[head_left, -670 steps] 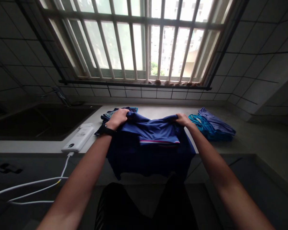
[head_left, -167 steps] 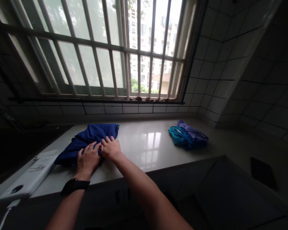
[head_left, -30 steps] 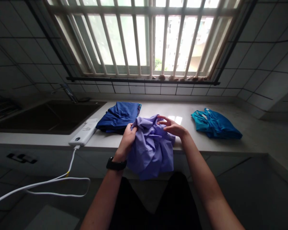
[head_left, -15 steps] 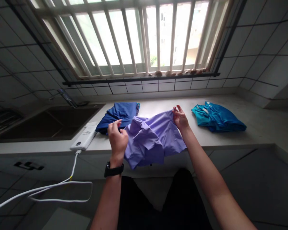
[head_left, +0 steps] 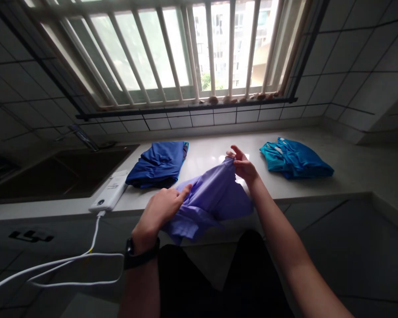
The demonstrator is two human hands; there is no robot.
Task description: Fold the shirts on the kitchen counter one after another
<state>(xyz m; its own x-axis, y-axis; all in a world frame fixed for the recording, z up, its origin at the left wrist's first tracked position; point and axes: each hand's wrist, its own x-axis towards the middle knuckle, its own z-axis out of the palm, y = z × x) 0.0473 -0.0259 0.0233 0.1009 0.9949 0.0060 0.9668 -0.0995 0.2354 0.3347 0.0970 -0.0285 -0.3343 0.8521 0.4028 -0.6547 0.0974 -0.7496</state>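
Note:
A crumpled light-purple garment point(head_left: 215, 190) hangs partly over the counter's front edge. My right hand point(head_left: 243, 165) pinches its upper corner and holds that part raised above the counter. My left hand point(head_left: 164, 205), with a dark watch on the wrist, is closed on the garment's left side; its thumb lies on the fabric and the other fingers are partly hidden. Just beyond my left hand lies a folded dark-blue garment point(head_left: 159, 163). To the right of my right hand sits a folded teal-blue garment point(head_left: 296, 159).
A white power bank point(head_left: 110, 192) with a white cable point(head_left: 94, 234) lies on the white counter point(head_left: 205, 145), beside the dark sink point(head_left: 73, 170) and its tap point(head_left: 84, 137). A barred window point(head_left: 172, 53) is above the counter. My knees are below the counter's edge.
My left hand has moved in over the purple garment and closed on its left side. My right hand keeps its pinch, and the fabric is drawn up into a steeper peak. The view has shifted slightly.

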